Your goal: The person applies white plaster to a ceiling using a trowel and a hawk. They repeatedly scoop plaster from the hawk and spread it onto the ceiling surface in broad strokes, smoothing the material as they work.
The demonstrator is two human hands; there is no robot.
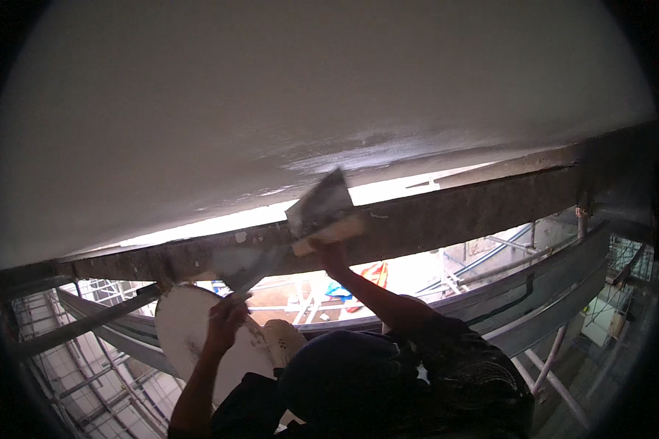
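Observation:
My right hand is closed around the pale wooden grip of a wide plastering blade, whose grey metal sheet tilts up toward the wall. Lower and to the left, my left hand grips the handle of a scraper; its broad blade is smeared by motion. Ahead spreads a smooth grey-white plaster wall, with a shiny, streaky patch near its lower edge. The plastering blade lies in front of a bright gap below the wall. Whether it touches the wall, I cannot tell.
A long dark plank runs across below the wall. Beneath my left hand is a large round white disc, with a beige perforated thing beside it. Scaffold poles and grey rails surround a drop with bright ground far below.

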